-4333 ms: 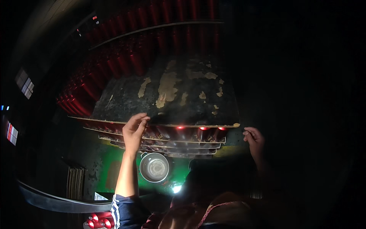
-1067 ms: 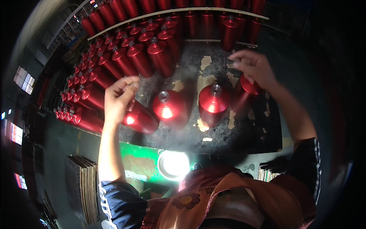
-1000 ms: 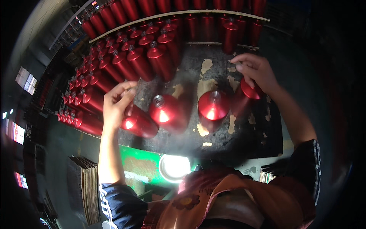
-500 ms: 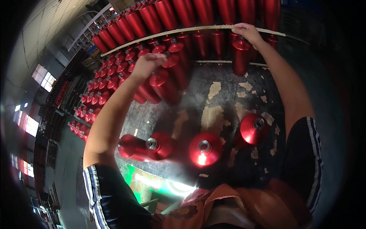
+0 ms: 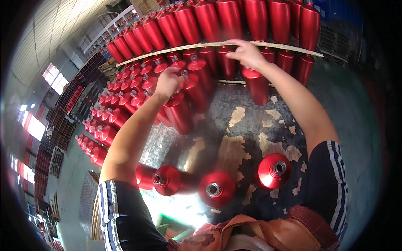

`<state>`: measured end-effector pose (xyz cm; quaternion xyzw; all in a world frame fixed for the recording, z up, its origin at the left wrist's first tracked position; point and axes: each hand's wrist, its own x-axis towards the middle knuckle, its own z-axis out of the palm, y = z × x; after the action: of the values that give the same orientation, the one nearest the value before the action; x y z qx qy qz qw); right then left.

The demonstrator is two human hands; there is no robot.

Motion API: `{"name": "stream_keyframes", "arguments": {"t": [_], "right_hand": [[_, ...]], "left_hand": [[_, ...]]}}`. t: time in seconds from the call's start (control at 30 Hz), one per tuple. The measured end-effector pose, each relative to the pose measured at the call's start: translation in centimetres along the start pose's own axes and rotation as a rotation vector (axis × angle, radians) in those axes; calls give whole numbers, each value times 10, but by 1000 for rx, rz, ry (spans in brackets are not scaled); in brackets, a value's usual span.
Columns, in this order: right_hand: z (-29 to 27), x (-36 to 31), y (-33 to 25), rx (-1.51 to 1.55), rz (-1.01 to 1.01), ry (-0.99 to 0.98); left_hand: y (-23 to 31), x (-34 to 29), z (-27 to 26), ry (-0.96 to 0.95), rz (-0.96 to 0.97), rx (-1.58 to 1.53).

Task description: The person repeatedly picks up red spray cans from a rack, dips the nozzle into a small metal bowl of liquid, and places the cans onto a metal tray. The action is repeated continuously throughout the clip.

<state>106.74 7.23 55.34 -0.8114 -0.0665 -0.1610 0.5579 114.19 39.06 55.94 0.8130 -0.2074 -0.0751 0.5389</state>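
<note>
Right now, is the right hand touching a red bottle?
Touching. The head view shows the right hand closed over the top of an upright red bottle, with no gap between them.

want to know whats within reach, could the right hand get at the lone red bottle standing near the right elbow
Probably yes. The right hand now rests far out on a bottle in the back rows, but the lone red bottle stands apart on the worn board with nothing around it.

Red metallic bottles (image 5: 180, 112) fill the view from nine to one o'clock, with silvery necks. Three more red bottles (image 5: 216, 189) stand at six o'clock. The board (image 5: 234, 138) beneath is black, patched with tan where the coating has worn off. Sleeves (image 5: 121, 213) are dark navy with white stripes. An orange-brown apron (image 5: 259, 234) shows at six o'clock. The floor (image 5: 351, 125) is grey-green.
</note>
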Motion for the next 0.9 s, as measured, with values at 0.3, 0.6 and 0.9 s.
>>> {"name": "stream_keyframes", "arguments": {"t": [0.3,0.6,0.9], "right_hand": [[83,57,0,-358,-93,-244],[107,76,19,-473,-265,-108],[71,24,5,-427,-228,34]], "left_hand": [[-6,11,-1,-169,-43,29],[-8,15,2,-142,-30,55],[0,-12,13,-168,37,1]]}}
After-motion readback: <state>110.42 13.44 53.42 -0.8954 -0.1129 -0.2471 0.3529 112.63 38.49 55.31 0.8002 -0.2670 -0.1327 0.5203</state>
